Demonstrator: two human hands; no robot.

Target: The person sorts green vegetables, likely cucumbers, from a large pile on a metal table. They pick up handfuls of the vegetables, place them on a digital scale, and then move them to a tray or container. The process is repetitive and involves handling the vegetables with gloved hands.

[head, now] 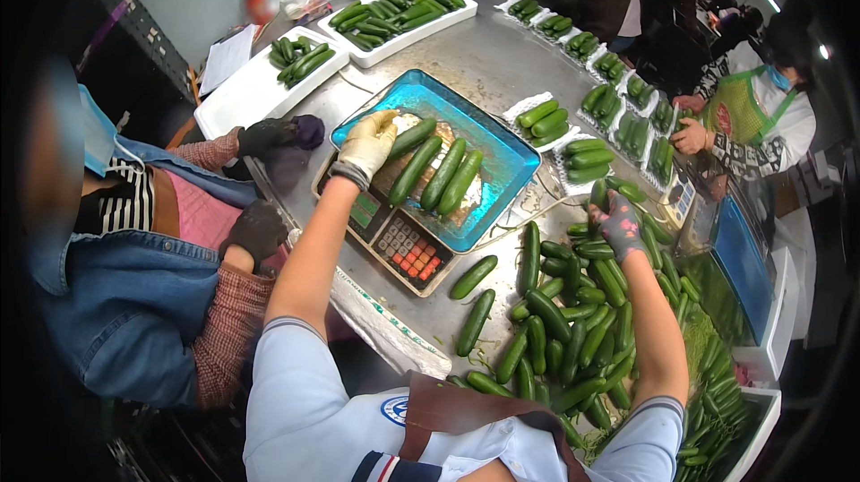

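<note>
Several green cucumbers (441,173) lie side by side on the blue tray (516,146) of a digital scale (390,247). My left hand (366,146), in a pale glove, is at the tray's left side, touching the end of the leftmost cucumber; whether its fingers grip it is hard to tell. My right hand (618,223), in a grey patterned glove, is at the top of a large loose pile of cucumbers (571,327), its fingers around one cucumber (598,194). Two single cucumbers lie between scale and pile.
White foam trays (235,112) of cucumbers stand at the back left. Cucumber packs in white netting (537,120) line the metal table's far right. A co-worker in a denim jacket (134,307) stands at left, another in a green apron (746,112) at right. A crate (759,442) holds more cucumbers.
</note>
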